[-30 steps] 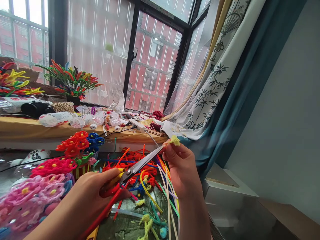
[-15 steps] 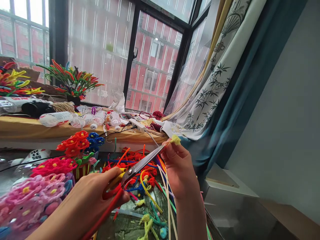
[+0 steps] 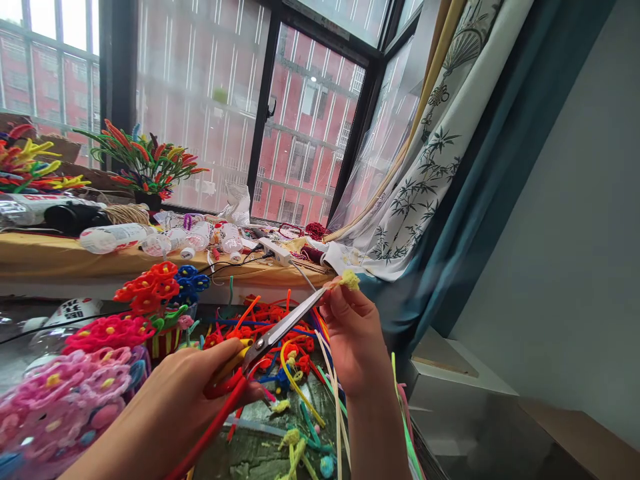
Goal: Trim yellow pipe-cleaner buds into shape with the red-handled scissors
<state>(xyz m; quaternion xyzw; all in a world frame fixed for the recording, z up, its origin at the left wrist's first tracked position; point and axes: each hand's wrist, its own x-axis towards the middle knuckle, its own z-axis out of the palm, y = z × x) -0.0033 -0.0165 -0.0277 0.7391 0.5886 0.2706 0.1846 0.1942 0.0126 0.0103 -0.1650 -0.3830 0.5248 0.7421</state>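
Note:
My left hand [image 3: 193,383] is wrapped round the red-and-yellow handles of a pair of scissors [image 3: 283,331]. The blades look nearly closed and point up to the right, their tips at the fingertips of my right hand [image 3: 357,343]. Between thumb and fingers, my right hand pinches a small fuzzy yellow-green pipe-cleaner piece [image 3: 350,280]. Whether the blades touch it I cannot tell. Below the hands, more yellow-green pipe-cleaner pieces [image 3: 295,453] lie on the dark table [image 3: 250,453], near a yellow pipe cleaner [image 3: 300,393] and a small blue pompom [image 3: 327,465].
Pink pipe-cleaner flowers [image 3: 55,393], red flowers [image 3: 147,287] and blue flowers [image 3: 190,283] stand at the left. A heap of red pipe cleaners [image 3: 280,313] lies beyond the scissors. Plastic bottles [image 3: 115,237] and a power strip [image 3: 275,251] rest on the window ledge [image 3: 50,257].
My right hand has shifted slightly left with the yellow-green piece. Green strands now show right of my right forearm. The scissors stay almost in place.

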